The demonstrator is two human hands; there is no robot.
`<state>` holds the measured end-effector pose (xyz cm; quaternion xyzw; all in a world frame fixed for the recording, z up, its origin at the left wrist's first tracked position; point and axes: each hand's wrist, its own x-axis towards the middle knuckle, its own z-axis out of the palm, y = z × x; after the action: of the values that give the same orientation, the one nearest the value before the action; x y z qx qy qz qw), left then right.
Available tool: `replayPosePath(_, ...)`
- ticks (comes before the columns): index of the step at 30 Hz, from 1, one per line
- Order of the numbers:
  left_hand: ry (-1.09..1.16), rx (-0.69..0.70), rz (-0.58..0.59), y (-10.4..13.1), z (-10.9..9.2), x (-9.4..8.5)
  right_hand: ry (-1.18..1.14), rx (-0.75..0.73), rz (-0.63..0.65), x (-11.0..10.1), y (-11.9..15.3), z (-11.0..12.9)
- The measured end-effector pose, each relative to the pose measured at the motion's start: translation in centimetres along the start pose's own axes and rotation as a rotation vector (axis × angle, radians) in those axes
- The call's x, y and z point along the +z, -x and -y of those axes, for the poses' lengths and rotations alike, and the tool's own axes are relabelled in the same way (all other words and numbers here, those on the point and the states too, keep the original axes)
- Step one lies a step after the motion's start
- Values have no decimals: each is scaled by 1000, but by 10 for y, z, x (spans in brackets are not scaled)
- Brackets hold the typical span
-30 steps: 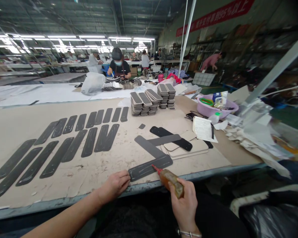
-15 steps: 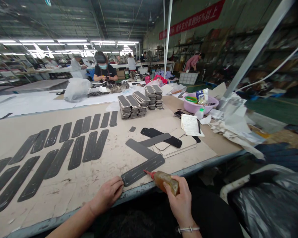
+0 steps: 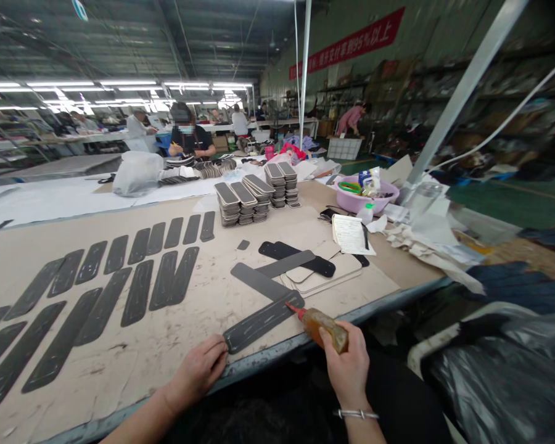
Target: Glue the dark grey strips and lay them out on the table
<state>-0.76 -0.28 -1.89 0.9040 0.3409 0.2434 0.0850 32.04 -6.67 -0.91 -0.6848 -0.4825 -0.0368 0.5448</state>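
A dark grey strip (image 3: 261,324) lies slanted at the table's front edge, with shiny lines on its face. My left hand (image 3: 198,365) has its fingers closed on the strip's left end. In my right hand (image 3: 346,357) is an amber glue bottle (image 3: 324,328), tilted so that its red nozzle (image 3: 296,309) meets the strip near its right end. Two plain grey strips (image 3: 259,281) cross just behind, beside black strips (image 3: 300,258) and pale rounded panels (image 3: 324,274). Several shiny strips (image 3: 92,314) lie in rows at the left.
Stacks of strips (image 3: 245,200) stand mid-table. Behind them is a white plastic bag (image 3: 137,174). A purple basin (image 3: 365,200) and a notebook (image 3: 350,233) are at the right, near a metal pole (image 3: 467,92). A person in black (image 3: 192,139) works across the table.
My right hand has moved the bottle's nozzle rightward along the strip, toward its right end. The shiny line on the strip is longer. My left hand stays at the left end.
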Motion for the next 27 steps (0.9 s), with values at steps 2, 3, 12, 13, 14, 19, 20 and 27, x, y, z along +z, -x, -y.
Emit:
replayPosePath(2, 2, 7, -4, -1, 0, -1, -11, 7, -11, 0, 0, -1)
replayPosePath(3, 1, 10, -6, -2, -1, -1, 0, 4, -42, -1, 0, -3)
replayPosePath(12, 10, -11, -16, -3, -4, -3, 79, -22, -66, -16, 5, -4)
replayPosePath(13, 10, -13, -18, -3, -4, -3, 53, -24, -40, -16, 6, -1)
replayPosePath(14, 9, -13, -19, -3, -5, -4, 29, -24, -23, -15, 7, 1)
replayPosePath(19, 1, -3, -29, -6, -7, -5, 30, 18, -102, -1, -1, -3)
replayPosePath(20, 2, -1, -30, -6, -7, -6, 48, 18, -130, 3, -4, -5)
replayPosePath(27, 28, -18, -25, -7, -6, -6, -58, 118, -21, 11, -1, -6)
